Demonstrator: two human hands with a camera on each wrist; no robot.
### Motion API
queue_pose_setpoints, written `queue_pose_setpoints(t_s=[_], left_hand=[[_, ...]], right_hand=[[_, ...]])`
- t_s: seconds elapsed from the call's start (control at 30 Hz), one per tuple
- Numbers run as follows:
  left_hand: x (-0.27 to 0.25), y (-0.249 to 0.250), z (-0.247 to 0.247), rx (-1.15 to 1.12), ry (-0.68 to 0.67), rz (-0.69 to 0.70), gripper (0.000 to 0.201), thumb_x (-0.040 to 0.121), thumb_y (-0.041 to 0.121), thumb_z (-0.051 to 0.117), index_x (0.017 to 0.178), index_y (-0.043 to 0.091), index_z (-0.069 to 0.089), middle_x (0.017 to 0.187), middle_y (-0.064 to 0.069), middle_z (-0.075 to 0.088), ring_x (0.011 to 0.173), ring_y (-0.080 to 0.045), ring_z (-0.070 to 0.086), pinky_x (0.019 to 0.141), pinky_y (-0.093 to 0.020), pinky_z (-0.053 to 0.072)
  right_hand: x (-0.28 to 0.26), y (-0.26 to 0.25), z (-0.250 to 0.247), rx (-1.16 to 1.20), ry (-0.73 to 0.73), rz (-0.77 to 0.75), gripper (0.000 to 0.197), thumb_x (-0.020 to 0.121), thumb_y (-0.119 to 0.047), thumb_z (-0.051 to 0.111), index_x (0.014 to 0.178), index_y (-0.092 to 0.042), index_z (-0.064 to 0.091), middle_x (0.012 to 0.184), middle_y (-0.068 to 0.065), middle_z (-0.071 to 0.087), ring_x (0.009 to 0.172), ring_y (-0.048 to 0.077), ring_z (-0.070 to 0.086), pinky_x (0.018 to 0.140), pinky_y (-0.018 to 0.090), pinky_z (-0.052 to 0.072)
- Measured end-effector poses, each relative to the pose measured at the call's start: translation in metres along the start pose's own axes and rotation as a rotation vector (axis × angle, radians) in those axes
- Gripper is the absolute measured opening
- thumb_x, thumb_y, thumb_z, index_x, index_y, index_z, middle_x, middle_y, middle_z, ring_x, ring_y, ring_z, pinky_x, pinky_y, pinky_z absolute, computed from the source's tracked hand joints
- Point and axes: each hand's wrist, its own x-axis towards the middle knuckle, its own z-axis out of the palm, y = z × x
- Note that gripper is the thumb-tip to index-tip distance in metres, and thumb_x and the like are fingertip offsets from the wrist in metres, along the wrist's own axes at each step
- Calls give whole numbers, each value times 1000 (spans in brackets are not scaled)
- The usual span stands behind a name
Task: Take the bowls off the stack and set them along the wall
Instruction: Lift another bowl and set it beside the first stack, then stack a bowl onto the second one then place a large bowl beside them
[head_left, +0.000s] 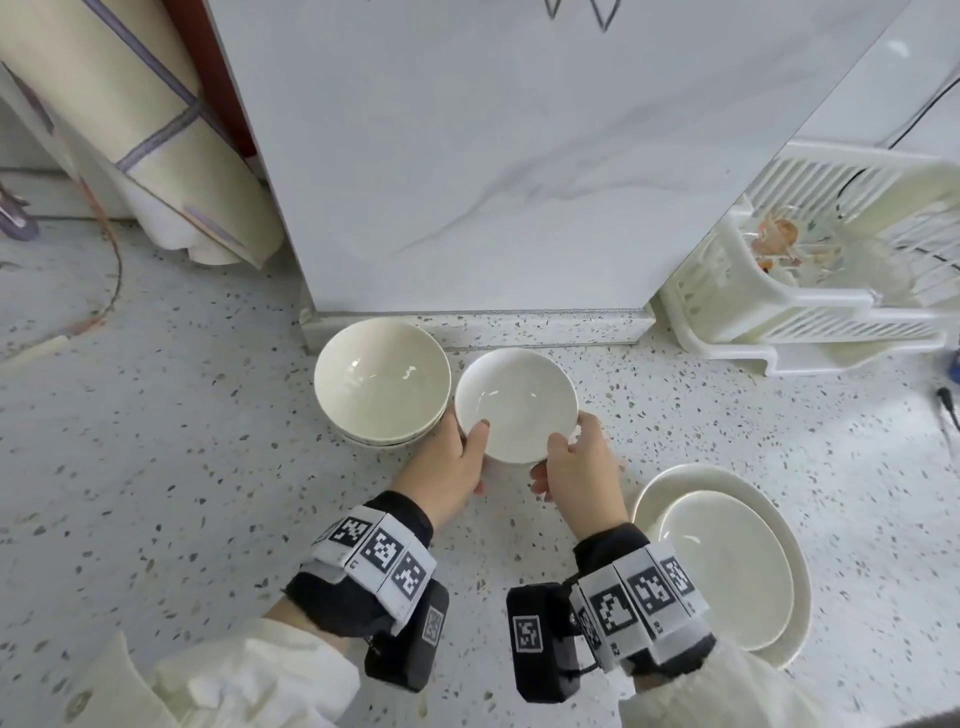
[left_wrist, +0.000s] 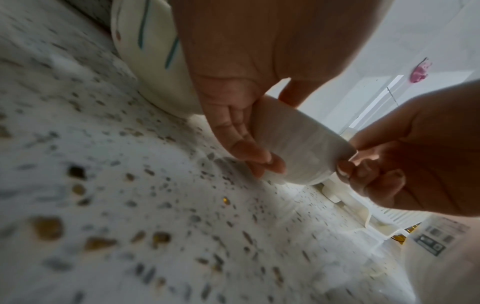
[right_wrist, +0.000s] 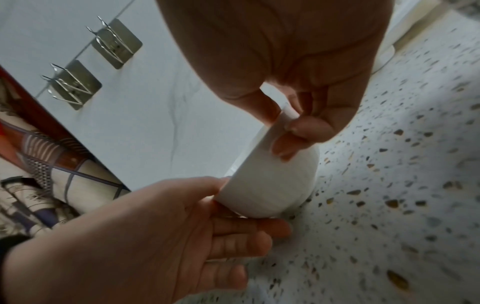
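Two hands hold one white bowl (head_left: 517, 402) by its rim: left hand (head_left: 447, 462) with thumb inside and fingers beneath, right hand (head_left: 579, 465) pinching the near edge. Just left of the left grip stands the bowl stack (head_left: 382, 382), near the wall (head_left: 467, 156). Plates (head_left: 727, 561) lie on the desk (head_left: 182, 441) beside the right wrist.

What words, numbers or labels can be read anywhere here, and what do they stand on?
"R2": small print under a square code pattern on the right wrist band.
"R3": beside it on the same band, under the next pattern.
Left wrist band: small print under its patterns, too small to read.
Grey label at the edge of the left wrist view: too blurred to read.
White bowl: no writing on it.
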Motion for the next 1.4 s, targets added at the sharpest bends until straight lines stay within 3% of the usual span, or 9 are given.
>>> queue_pose_setpoints(t_s=[0.1,0.47,0.63,0.77,0.87,0.93,1.0,1.17,1.4], left_hand=[[4,1,1,-27,1,-3,41,94,38,33,128,15,36,79,-1,59,64,-19,63,57,-28,47],[9,8,1,-78,16,19,38,94,39,35,125,19,38,89,0,59,68,-18,64,48,-20,41],[1,8,-1,-50,24,36,39,94,39,35,128,20,38,91,3,60,70,-18,63,64,-30,47],[-17,9,0,23,39,44,51,92,43,34,138,24,23,96,-9,68,79,-25,66,76,-43,54],[-36,15,7,75,101,75,55,93,43,32,142,27,14,102,-6,66,85,-23,65,80,-44,54],[-50,21,15,78,149,88,53,93,42,32,141,25,17,105,-1,64,85,-20,65,78,-42,55],[-65,28,28,85,176,97,49,94,39,33,139,24,23,109,1,62,87,-16,64,82,-42,53],[-91,40,77,155,138,177,38,94,32,39,129,19,44,126,1,56,102,-10,54,92,-30,44],[-108,45,136,283,123,265,48,92,31,45,137,18,36,147,0,34,132,-14,37,103,-31,36]], right_hand=[[5,-1,2,25,8,13,42,93,-10,32,135,-7,31,86,17,61,50,13,53,46,20,42],[11,-4,4,145,28,58,42,93,-15,36,134,-9,34,69,9,59,48,15,53,39,16,48],[-2,-8,-9,93,-28,17,47,91,-12,40,137,-13,29,89,16,62,50,14,56,47,21,52],[-21,-10,-39,47,-40,-109,36,91,-10,42,127,-10,45,78,7,59,56,15,58,57,28,54],[-35,-4,-72,14,-7,-194,28,90,-9,42,112,-9,60,76,3,60,60,15,58,62,29,54],[-42,7,-96,-58,50,-253,25,90,-10,43,105,-11,63,82,5,64,69,18,61,71,35,53],[-48,23,-120,-174,116,-297,22,90,-12,45,101,-13,63,94,8,66,79,22,61,70,31,50],[-56,70,-159,-481,189,-291,25,90,-14,46,111,-6,56,113,15,55,82,21,52,73,27,38],[-62,96,-167,-693,116,-300,39,91,-17,42,128,-3,43,121,15,55,108,29,55,86,35,46]])
